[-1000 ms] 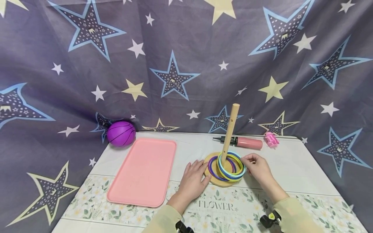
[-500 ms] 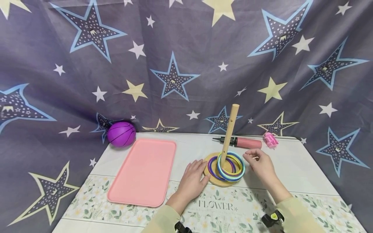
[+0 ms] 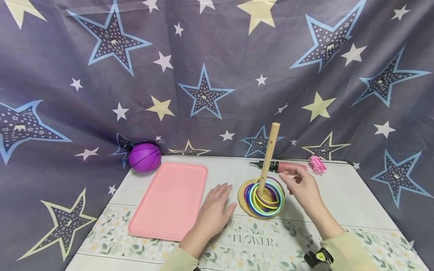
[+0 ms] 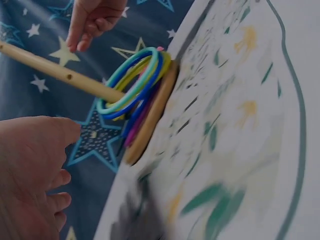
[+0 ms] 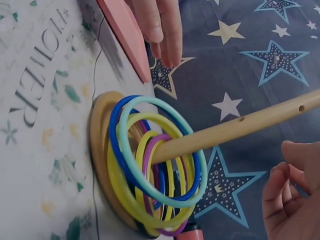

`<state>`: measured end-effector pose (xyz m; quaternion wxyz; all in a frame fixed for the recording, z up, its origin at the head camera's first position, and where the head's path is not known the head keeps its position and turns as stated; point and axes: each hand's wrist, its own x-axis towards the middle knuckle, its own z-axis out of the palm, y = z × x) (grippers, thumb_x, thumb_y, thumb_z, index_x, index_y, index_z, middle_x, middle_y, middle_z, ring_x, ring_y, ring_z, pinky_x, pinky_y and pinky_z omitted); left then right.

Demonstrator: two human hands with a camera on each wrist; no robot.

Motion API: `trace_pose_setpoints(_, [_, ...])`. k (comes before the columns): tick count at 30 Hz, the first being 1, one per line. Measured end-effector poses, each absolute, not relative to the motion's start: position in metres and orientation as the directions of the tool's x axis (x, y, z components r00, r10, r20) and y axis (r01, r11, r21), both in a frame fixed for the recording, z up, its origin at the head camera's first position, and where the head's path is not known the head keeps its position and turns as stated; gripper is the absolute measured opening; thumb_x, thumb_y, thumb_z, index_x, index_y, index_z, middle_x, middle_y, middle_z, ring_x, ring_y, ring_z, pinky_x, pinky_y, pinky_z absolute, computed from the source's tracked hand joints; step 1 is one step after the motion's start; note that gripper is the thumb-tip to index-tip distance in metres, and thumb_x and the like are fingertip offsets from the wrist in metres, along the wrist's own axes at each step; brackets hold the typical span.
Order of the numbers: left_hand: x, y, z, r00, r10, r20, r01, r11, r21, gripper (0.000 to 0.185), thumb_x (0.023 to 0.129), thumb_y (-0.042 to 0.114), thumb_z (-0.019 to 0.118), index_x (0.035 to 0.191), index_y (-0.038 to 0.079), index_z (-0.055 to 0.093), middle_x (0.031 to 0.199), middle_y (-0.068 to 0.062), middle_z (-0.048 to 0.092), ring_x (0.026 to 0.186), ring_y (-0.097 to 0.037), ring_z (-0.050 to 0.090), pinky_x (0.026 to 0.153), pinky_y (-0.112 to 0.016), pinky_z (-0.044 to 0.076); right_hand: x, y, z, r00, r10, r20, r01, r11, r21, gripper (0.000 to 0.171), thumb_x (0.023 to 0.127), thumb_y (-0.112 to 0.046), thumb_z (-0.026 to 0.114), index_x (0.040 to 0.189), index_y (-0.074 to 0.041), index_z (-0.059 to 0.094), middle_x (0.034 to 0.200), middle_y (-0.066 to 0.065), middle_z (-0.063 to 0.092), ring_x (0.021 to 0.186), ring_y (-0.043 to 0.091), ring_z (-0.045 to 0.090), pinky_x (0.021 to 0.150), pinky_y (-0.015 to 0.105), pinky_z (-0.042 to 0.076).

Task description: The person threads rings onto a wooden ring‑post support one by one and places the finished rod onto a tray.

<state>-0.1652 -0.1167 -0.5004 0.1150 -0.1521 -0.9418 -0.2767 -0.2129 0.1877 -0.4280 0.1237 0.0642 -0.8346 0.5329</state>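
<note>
A wooden peg (image 3: pixel 268 154) stands on a round wooden base (image 3: pixel 243 198), tilted a little to the right. Several coloured rings (image 3: pixel 266 196) lie stacked round the foot of the peg, also seen in the wrist views as rings (image 5: pixel 155 165) and rings (image 4: pixel 131 86). My left hand (image 3: pixel 224 197) rests flat on the table just left of the base, fingers straight, touching nothing else. My right hand (image 3: pixel 288 182) hovers right of the peg above the rings, fingers loosely curled and empty.
A pink tray (image 3: pixel 171 199) lies left of my left hand. A purple ball (image 3: pixel 145 157) sits at the back left. A pink pump (image 3: pixel 288 166) and a small pink toy (image 3: pixel 317 164) lie behind the peg. A star-printed cloth hangs behind the table.
My right hand let go of the rings and rose beside the peg. My left hand slid left off the base. The rings have settled lower on the base.
</note>
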Motion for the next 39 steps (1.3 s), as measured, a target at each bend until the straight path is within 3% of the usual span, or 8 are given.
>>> trace_pose_setpoints(5, [-0.154,-0.140,-0.490,-0.915,0.195,0.354,0.351,0.818,0.455,0.064,0.111,0.036,0.068,0.166,0.008,0.049,0.173,-0.014,0.043,0.163,-0.036,0.033,0.135,-0.055,0.018,-0.215,0.184,-0.424,-0.957,-0.008,0.289,-0.268,0.406,-0.874,0.045,0.107,-0.027,0.078,0.145,-0.006,0.068,0.126,0.020,0.076,0.068,0.016,0.066,0.059,0.029,0.059])
trace_pose_setpoints(13, [-0.143,-0.181,-0.476,-0.888,0.165,0.429,0.354,0.841,0.409,0.058,0.109,0.027,0.072,0.160,0.004,0.056,0.174,-0.012,0.042,0.163,-0.035,0.034,0.136,-0.053,0.018,-0.221,0.181,-0.421,-0.955,-0.023,0.297,-0.282,0.392,-0.876,0.050,0.106,-0.022,0.078,0.149,-0.001,0.063,0.131,0.025,0.073,0.075,0.013,0.068,0.062,0.030,0.062])
trace_pose_setpoints(21, [-0.135,-0.218,-0.467,-0.904,0.086,0.418,0.299,0.827,0.476,0.060,0.109,0.022,0.071,0.165,0.009,0.052,0.175,-0.008,0.042,0.163,-0.034,0.034,0.135,-0.057,0.020,-0.224,0.175,-0.420,-0.952,-0.045,0.303,-0.301,0.332,-0.894,0.053,0.106,-0.022,0.079,0.152,-0.002,0.061,0.136,0.025,0.070,0.073,0.019,0.068,0.063,0.029,0.061])
trace_pose_setpoints(25, [-0.134,-0.240,-0.468,-0.896,0.038,0.442,0.275,0.829,0.486,0.059,0.110,0.023,0.070,0.164,0.010,0.052,0.173,-0.009,0.045,0.161,-0.037,0.037,0.131,-0.061,0.028,-0.226,0.172,-0.421,-0.954,-0.052,0.295,-0.295,0.327,-0.898,0.053,0.107,-0.023,0.078,0.153,-0.003,0.060,0.139,0.026,0.069,0.073,0.022,0.067,0.062,0.028,0.059])
trace_pose_setpoints(28, [-0.135,-0.257,-0.470,-0.880,0.005,0.475,0.265,0.834,0.484,0.056,0.109,0.020,0.070,0.162,0.007,0.055,0.170,-0.012,0.048,0.158,-0.039,0.041,0.128,-0.064,0.033,-0.228,0.171,-0.421,-0.955,-0.050,0.293,-0.293,0.329,-0.898,0.052,0.107,-0.025,0.078,0.152,-0.004,0.062,0.139,0.024,0.070,0.073,0.023,0.066,0.060,0.026,0.057])
trace_pose_setpoints(34, [-0.135,-0.286,-0.474,-0.881,-0.069,0.469,0.193,0.851,0.488,0.052,0.111,0.018,0.067,0.159,0.003,0.056,0.166,-0.020,0.051,0.155,-0.047,0.041,0.126,-0.068,0.032,-0.229,0.167,-0.420,-0.942,-0.087,0.323,-0.333,0.339,-0.880,0.048,0.107,-0.022,0.078,0.149,-0.005,0.065,0.133,0.020,0.073,0.071,0.017,0.062,0.060,0.025,0.055])
trace_pose_setpoints(39, [-0.135,-0.309,-0.482,-0.880,-0.118,0.460,0.137,0.864,0.484,0.051,0.112,0.020,0.065,0.158,0.002,0.057,0.164,-0.021,0.053,0.153,-0.047,0.044,0.121,-0.071,0.037,-0.230,0.162,-0.419,-0.946,-0.114,0.303,-0.324,0.348,-0.880,0.043,0.107,-0.022,0.077,0.146,-0.006,0.067,0.129,0.018,0.074,0.072,0.022,0.062,0.060,0.026,0.053])
